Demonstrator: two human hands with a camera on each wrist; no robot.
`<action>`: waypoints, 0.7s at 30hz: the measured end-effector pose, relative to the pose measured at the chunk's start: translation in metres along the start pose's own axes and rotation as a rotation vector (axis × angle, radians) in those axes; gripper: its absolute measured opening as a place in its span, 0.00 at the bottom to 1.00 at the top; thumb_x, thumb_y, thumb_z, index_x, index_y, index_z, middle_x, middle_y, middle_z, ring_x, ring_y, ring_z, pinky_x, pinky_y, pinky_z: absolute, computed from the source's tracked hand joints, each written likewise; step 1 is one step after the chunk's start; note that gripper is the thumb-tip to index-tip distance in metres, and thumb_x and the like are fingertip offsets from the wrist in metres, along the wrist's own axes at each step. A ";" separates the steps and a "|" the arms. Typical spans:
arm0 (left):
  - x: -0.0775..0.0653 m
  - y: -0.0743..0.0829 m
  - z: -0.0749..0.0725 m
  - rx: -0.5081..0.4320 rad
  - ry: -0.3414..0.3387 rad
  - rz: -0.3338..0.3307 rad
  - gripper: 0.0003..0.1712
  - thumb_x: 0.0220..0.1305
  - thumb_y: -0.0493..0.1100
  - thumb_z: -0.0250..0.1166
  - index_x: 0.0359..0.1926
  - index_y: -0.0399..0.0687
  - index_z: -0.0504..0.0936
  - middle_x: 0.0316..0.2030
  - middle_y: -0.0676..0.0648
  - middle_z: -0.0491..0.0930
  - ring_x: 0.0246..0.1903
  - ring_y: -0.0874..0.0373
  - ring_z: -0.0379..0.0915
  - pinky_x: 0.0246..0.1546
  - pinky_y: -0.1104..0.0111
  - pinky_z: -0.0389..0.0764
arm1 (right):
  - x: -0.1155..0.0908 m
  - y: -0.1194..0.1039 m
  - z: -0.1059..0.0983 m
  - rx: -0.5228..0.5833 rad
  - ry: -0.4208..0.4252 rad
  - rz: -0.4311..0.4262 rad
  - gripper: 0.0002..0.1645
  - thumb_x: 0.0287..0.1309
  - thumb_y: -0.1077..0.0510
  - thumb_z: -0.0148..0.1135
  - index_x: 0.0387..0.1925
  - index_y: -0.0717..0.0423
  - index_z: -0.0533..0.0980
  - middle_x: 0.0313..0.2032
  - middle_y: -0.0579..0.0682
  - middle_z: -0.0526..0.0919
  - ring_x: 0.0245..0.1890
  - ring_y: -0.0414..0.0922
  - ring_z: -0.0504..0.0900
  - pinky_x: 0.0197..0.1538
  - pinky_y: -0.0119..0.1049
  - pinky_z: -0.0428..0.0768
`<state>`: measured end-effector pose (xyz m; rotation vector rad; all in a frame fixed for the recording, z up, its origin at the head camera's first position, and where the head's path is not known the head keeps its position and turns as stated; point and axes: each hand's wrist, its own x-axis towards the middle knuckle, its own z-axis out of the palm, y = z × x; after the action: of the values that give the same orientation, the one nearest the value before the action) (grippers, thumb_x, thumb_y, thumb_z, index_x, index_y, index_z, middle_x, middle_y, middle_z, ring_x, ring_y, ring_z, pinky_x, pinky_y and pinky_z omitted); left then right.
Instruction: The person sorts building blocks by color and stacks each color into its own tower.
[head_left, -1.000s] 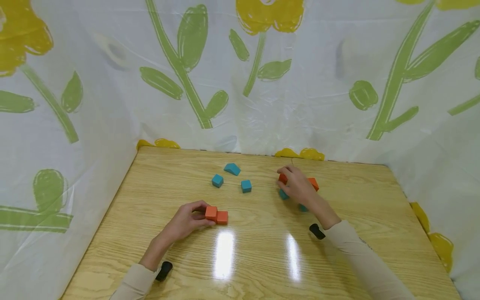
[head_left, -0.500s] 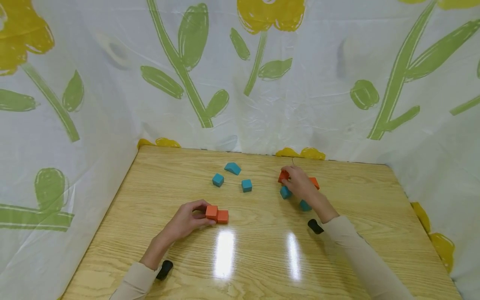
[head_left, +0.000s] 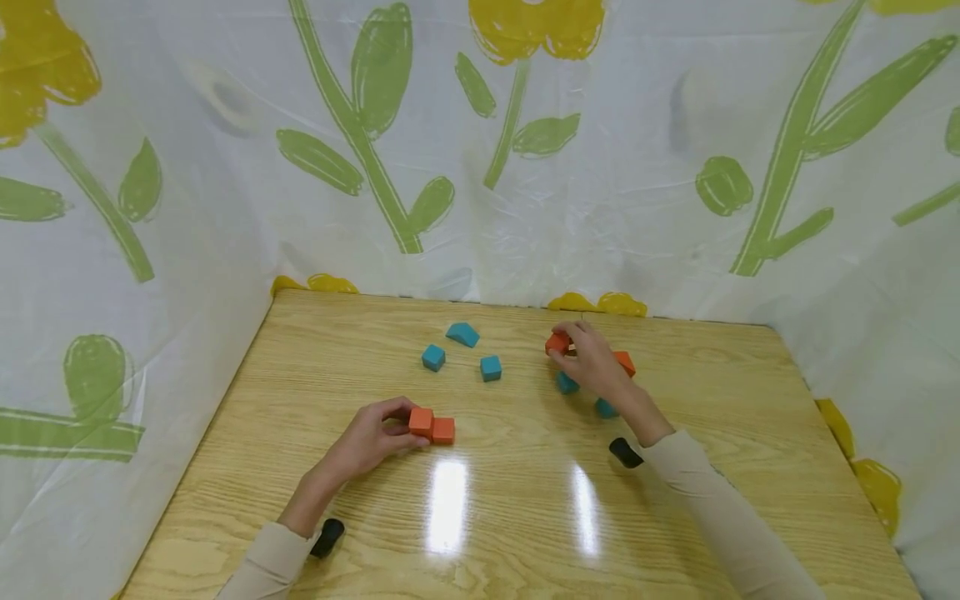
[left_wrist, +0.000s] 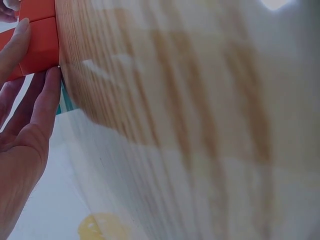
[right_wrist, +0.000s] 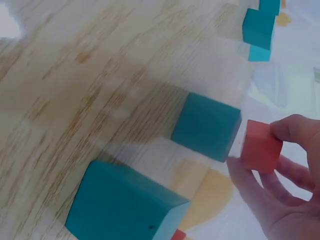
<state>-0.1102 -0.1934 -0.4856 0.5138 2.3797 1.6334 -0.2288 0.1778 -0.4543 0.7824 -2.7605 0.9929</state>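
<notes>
My left hand (head_left: 367,442) pinches an orange-red cube (head_left: 422,422) between thumb and fingers. That cube sits a little higher than a second orange-red cube (head_left: 443,431) at its right side. In the left wrist view, several red blocks (left_wrist: 42,45) press together, with the thumb on one side and the fingers on the other. My right hand (head_left: 596,367) holds another red cube (right_wrist: 261,146) by its sides between thumb and fingers. Just beside its fingertips stands a teal cube (right_wrist: 207,127); a larger-looking teal block (right_wrist: 120,205) is closer to that camera.
Two blue cubes (head_left: 433,357) (head_left: 491,368) and a blue arched block (head_left: 462,334) lie at the back middle of the wooden table (head_left: 517,492). Behind the right hand an orange-red block (head_left: 624,362) shows partly. A flower-printed white cloth (head_left: 600,233) closes off the back and sides.
My right hand has shifted slightly back and left with the red cube in its fingers, and more of the cube shows. The left hand and its blocks have stayed in place.
</notes>
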 end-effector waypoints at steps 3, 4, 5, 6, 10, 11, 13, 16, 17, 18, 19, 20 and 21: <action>0.000 0.000 0.000 0.000 0.003 0.002 0.16 0.62 0.32 0.73 0.50 0.39 0.82 0.49 0.40 0.81 0.54 0.42 0.80 0.54 0.65 0.83 | 0.000 -0.007 0.000 0.018 0.004 0.000 0.21 0.64 0.68 0.69 0.56 0.72 0.76 0.49 0.67 0.77 0.44 0.58 0.82 0.47 0.47 0.88; 0.000 0.000 0.000 0.001 0.004 0.002 0.16 0.62 0.32 0.73 0.50 0.39 0.82 0.49 0.40 0.81 0.54 0.42 0.80 0.54 0.65 0.83 | -0.001 -0.009 0.001 0.021 0.007 -0.003 0.21 0.63 0.68 0.69 0.56 0.73 0.76 0.49 0.68 0.77 0.44 0.58 0.82 0.46 0.47 0.88; 0.001 0.000 0.000 0.002 0.005 0.003 0.16 0.62 0.32 0.73 0.50 0.39 0.82 0.49 0.40 0.81 0.54 0.42 0.80 0.54 0.65 0.84 | -0.001 -0.011 0.001 0.018 0.008 -0.009 0.21 0.62 0.68 0.70 0.55 0.73 0.77 0.50 0.68 0.77 0.44 0.58 0.82 0.45 0.46 0.88; 0.001 0.000 0.000 0.004 0.005 0.003 0.16 0.62 0.32 0.73 0.50 0.39 0.82 0.49 0.40 0.82 0.54 0.42 0.80 0.54 0.65 0.84 | -0.001 -0.012 0.002 0.017 0.007 -0.015 0.22 0.62 0.68 0.70 0.55 0.73 0.77 0.50 0.68 0.77 0.43 0.58 0.82 0.45 0.46 0.88; 0.000 -0.001 -0.001 0.011 0.008 0.001 0.15 0.62 0.32 0.73 0.50 0.39 0.82 0.49 0.40 0.82 0.53 0.43 0.80 0.54 0.65 0.84 | -0.005 -0.019 0.005 0.057 -0.009 -0.035 0.23 0.59 0.70 0.71 0.55 0.74 0.76 0.50 0.68 0.77 0.44 0.58 0.82 0.45 0.48 0.88; 0.000 -0.001 -0.001 0.010 0.007 -0.001 0.15 0.62 0.32 0.73 0.50 0.39 0.82 0.49 0.40 0.82 0.53 0.43 0.80 0.54 0.65 0.84 | -0.006 -0.021 0.006 0.069 -0.014 -0.042 0.23 0.59 0.71 0.71 0.55 0.74 0.76 0.50 0.68 0.77 0.44 0.58 0.82 0.45 0.49 0.88; -0.001 -0.001 0.000 0.005 0.004 -0.006 0.15 0.62 0.32 0.73 0.50 0.39 0.82 0.49 0.40 0.81 0.54 0.42 0.81 0.54 0.65 0.84 | -0.008 -0.025 0.007 0.092 -0.017 -0.053 0.24 0.58 0.72 0.72 0.55 0.73 0.76 0.49 0.67 0.77 0.43 0.58 0.83 0.46 0.51 0.88; -0.001 -0.001 0.000 -0.003 0.000 -0.011 0.16 0.62 0.32 0.73 0.50 0.39 0.82 0.50 0.39 0.81 0.54 0.42 0.81 0.54 0.65 0.84 | -0.010 -0.030 0.008 0.101 -0.016 -0.062 0.23 0.57 0.71 0.72 0.55 0.72 0.77 0.49 0.65 0.79 0.44 0.57 0.83 0.46 0.51 0.87; -0.001 -0.001 0.000 -0.004 -0.001 -0.012 0.16 0.62 0.32 0.73 0.50 0.39 0.82 0.50 0.39 0.81 0.54 0.42 0.80 0.54 0.65 0.84 | -0.010 -0.032 0.009 0.107 -0.024 -0.051 0.23 0.58 0.71 0.72 0.55 0.72 0.77 0.49 0.65 0.79 0.44 0.56 0.83 0.46 0.50 0.87; -0.001 -0.001 0.000 -0.004 -0.001 -0.012 0.16 0.62 0.32 0.73 0.50 0.38 0.82 0.50 0.39 0.81 0.54 0.42 0.80 0.54 0.65 0.84 | -0.010 -0.034 0.009 0.117 -0.035 -0.037 0.23 0.58 0.71 0.72 0.54 0.71 0.76 0.48 0.64 0.80 0.45 0.56 0.83 0.47 0.50 0.87; -0.001 -0.001 0.000 -0.003 0.000 -0.008 0.16 0.62 0.32 0.73 0.50 0.39 0.82 0.50 0.39 0.81 0.54 0.42 0.80 0.54 0.65 0.84 | -0.009 -0.035 0.010 0.124 -0.043 -0.031 0.22 0.58 0.71 0.72 0.54 0.71 0.76 0.48 0.62 0.80 0.45 0.55 0.83 0.47 0.49 0.87; 0.000 -0.001 0.000 -0.002 0.002 -0.003 0.16 0.62 0.32 0.73 0.50 0.38 0.82 0.49 0.39 0.81 0.54 0.42 0.80 0.54 0.65 0.84 | -0.009 -0.037 0.011 0.136 -0.053 -0.022 0.21 0.58 0.70 0.72 0.53 0.70 0.76 0.47 0.61 0.81 0.45 0.54 0.82 0.48 0.50 0.87; 0.000 -0.001 0.000 0.000 0.002 0.000 0.16 0.62 0.32 0.73 0.50 0.39 0.82 0.49 0.40 0.81 0.54 0.42 0.80 0.54 0.65 0.84 | -0.009 -0.039 0.012 0.151 -0.065 -0.014 0.21 0.59 0.70 0.72 0.52 0.69 0.76 0.47 0.60 0.81 0.45 0.54 0.82 0.49 0.50 0.87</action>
<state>-0.1106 -0.1935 -0.4866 0.5127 2.3817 1.6349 -0.2007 0.1491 -0.4439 0.8676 -2.7553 1.2053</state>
